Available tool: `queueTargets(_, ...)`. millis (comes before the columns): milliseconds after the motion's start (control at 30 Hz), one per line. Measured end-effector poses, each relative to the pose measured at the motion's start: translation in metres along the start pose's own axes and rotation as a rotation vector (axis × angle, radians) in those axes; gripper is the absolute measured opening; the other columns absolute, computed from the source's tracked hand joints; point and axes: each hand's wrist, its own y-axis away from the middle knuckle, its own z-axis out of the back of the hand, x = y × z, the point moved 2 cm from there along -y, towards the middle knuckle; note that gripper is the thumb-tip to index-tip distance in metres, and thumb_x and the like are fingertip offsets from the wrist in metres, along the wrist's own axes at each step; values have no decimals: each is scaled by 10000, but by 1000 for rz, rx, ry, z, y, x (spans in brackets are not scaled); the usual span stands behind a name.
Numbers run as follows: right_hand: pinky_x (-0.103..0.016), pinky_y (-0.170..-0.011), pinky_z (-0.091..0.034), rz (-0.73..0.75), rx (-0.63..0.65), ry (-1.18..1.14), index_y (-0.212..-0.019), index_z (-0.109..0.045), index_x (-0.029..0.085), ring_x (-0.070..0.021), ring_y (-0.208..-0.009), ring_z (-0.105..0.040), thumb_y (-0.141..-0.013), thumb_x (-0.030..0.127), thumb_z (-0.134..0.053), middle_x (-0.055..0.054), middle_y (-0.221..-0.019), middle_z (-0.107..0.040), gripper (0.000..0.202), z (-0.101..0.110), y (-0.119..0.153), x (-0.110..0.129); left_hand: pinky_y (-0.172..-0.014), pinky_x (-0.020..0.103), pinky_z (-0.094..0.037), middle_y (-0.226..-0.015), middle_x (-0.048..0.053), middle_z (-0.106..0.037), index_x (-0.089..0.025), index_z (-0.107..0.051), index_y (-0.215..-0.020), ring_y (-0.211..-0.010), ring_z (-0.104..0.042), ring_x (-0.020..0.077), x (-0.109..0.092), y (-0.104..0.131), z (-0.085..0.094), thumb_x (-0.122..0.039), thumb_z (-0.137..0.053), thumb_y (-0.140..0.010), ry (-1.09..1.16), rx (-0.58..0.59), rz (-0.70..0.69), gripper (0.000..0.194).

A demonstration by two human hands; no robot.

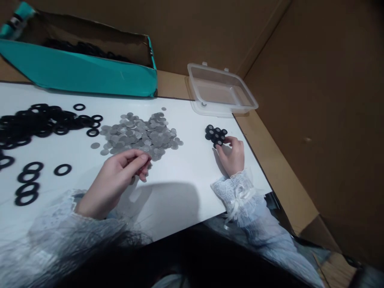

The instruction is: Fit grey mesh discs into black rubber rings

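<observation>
judging by how things lie, you are only a little way along: a small cluster of disc-filled black rings [216, 135] sits at the fingertips of your right hand [234, 156], and most of the loose stock seems to be left. a broad heap of silver-grey discs [147, 134] spreads just beyond your left hand [115, 176], and a tangled pile of hollow black rings [36, 122] lies past that hand to its left. nearer, also left of it, an overlapping row of rings [28, 183] and a single ring [63, 175] are set apart with their centres open, so they look not yet filled. the teal cardboard box [90, 78], beyond your left hand, holds more dark pieces that seem to be rings as well. as for the cluster, its pieces are round, dark and packed tightly, each visible top showing a pale grey disc inside a black rim; some appear stacked. your right thumb and forefinger pinch an edge piece [219, 143] on its near side. your left thumb and forefinger are pressed together at the heap's near edge; you can't tell whether a disc is between them. a clear plastic container [216, 94] stands beyond your right hand, at the far side of the tabletop [268, 160].
</observation>
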Motion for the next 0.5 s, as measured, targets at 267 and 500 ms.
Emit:
queueTargets(267, -379, -720, -475, 336, -39, -149, -950, -550, 186, -223, -799, -541, -854, 166, -579, -79, -828, -618, 101, 1, 19, 53, -674, 293, -452, -746, 28, -640, -175, -634, -810, -701, -586, 183, -10, -9, 58, -370, -523, -784, -578, -537, -131, 226)
queueTargets(500, -351, -703, -485, 509, 230, -340, -927, -543, 174, -209, -763, -542, -869, 125, -546, -80, -808, -643, 76, -21, 28, 93, -817, 469, -472, -1075, 202, -673, -89, -641, -1103, -997, -614, 362, -3, -33, 100, -332, -479, -845, -1034, -775, 94, 390)
